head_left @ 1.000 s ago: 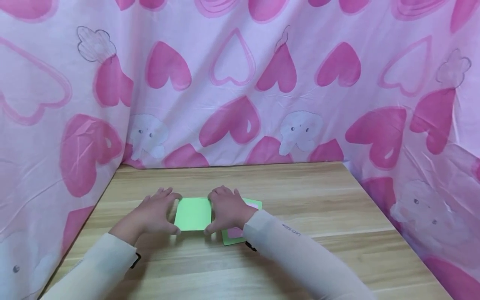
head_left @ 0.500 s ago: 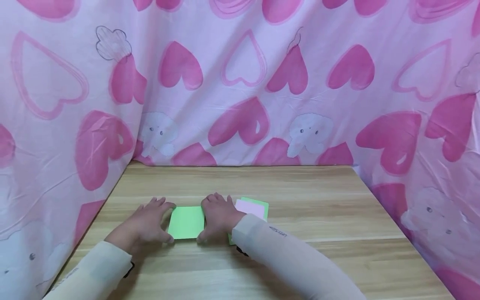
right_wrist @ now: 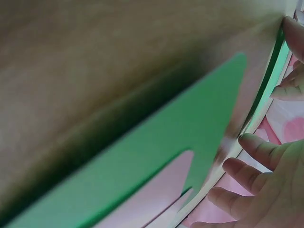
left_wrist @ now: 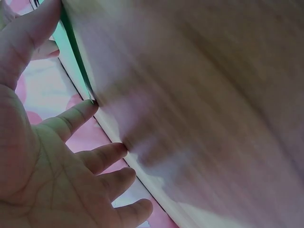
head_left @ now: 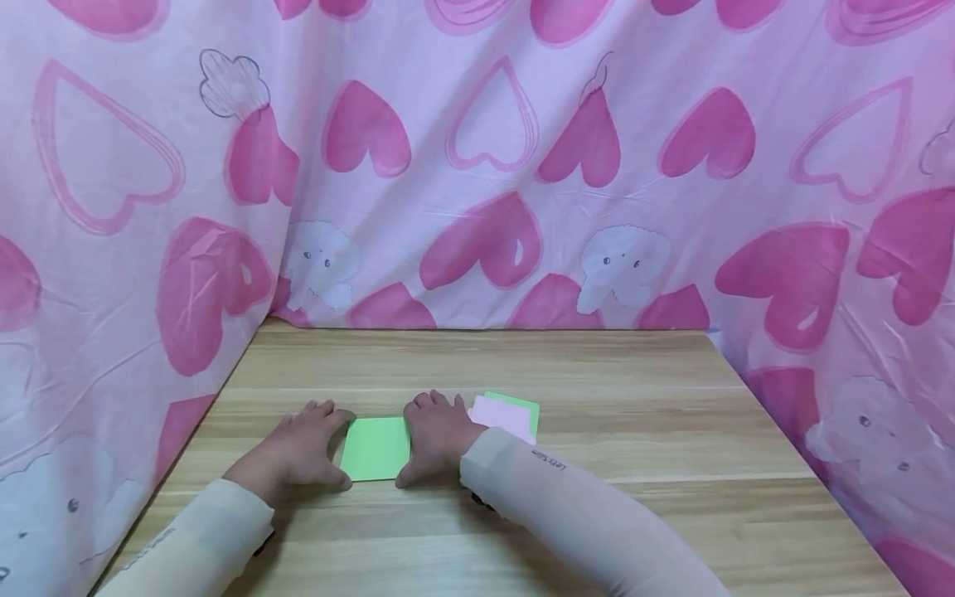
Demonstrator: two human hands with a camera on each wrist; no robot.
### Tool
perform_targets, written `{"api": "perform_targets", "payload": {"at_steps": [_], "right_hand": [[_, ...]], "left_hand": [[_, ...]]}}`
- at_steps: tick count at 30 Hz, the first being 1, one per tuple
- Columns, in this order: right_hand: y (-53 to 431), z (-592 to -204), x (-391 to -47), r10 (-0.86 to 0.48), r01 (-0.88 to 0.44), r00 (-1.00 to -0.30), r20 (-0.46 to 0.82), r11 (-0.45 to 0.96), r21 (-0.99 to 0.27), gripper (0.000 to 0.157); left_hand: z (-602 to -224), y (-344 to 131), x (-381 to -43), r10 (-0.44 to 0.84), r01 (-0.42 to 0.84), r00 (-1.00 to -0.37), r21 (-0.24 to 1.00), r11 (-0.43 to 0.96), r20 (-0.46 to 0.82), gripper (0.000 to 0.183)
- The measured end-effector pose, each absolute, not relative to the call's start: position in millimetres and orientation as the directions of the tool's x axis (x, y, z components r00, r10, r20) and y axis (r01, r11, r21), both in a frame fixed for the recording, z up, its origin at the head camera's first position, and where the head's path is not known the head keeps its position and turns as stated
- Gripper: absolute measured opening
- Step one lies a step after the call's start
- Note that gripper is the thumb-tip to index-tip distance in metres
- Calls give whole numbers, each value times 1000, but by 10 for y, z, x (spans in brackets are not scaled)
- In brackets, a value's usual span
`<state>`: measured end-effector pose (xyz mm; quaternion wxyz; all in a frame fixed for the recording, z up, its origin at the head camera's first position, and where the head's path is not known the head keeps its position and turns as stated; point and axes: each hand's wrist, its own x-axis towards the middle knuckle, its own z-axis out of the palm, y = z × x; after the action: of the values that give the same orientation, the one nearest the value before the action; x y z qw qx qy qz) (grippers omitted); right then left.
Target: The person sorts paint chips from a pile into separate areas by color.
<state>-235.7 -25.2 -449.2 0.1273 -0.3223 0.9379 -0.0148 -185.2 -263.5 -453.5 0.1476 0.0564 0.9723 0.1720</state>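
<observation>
In the head view a plain green square card [head_left: 376, 448] lies flat between both hands, close over the wooden table. My left hand [head_left: 304, 448] holds its left side, thumb at the near corner and forefinger at the far corner. My right hand [head_left: 438, 436] holds the right side the same way. The left wrist view shows the card's green edge [left_wrist: 76, 57] between thumb and forefinger, the other fingers spread. Just right of the right hand lies a second green card [right_wrist: 209, 114] with pink pieces [right_wrist: 152, 197] on it, partly hidden by the right sleeve.
Wood-grain table [head_left: 642, 464] surrounds the cards. Pink-and-white heart-print cloth [head_left: 477, 249] hangs along the back and both sides of it. Pale sleeves [head_left: 574, 497] cover both forearms.
The held green card has come lower and nearer to me with both hands, its near-edge shadow narrowing. The camera view has swung slightly left. More of the pink piece shows beside the right hand.
</observation>
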Motion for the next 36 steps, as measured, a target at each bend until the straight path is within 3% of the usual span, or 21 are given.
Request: {"api": "perform_targets", "payload": {"at_steps": [16, 24, 36], "right_hand": [[-75, -4433, -2369, -617, -587, -762, -198, 786, -194, 103], [451, -4339, -2443, -569, -518, -803, -174, 812, -269, 111], [1225, -4369, -2560, -430, -377, -888, -162, 884, -276, 107]], "left_hand": [[-4478, -2607, -1882, 185, 77, -946, 370, 926, -266, 112], [-4437, -2358, -2008, 261, 179, -950, 386, 905, -172, 105], [-4425, -1681, -2218, 353, 265, -920, 394, 880, -170, 100]]}}
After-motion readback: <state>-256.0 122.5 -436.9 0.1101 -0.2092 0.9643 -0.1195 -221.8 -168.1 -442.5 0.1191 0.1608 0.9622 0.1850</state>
